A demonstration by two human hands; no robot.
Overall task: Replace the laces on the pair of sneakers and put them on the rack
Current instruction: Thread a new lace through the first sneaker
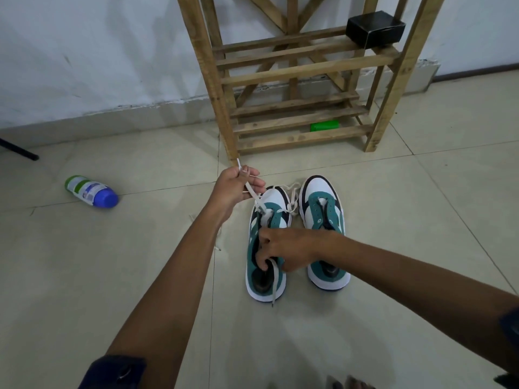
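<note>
The left hand (236, 186) pinches the limp lace (257, 199) beyond the left sneaker (265, 248); the right hand (283, 248) grips its light, soft collar, likely steadying.

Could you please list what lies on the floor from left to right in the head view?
Green-and-white plastic bottle with a blue cap → left teal-and-white sneaker, partly laced with a white lace → right teal-and-white sneaker, with no lace threaded.

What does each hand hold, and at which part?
The left hand pinches the white lace near its free tip. The right hand grips the left sneaker at its tongue area.
</note>
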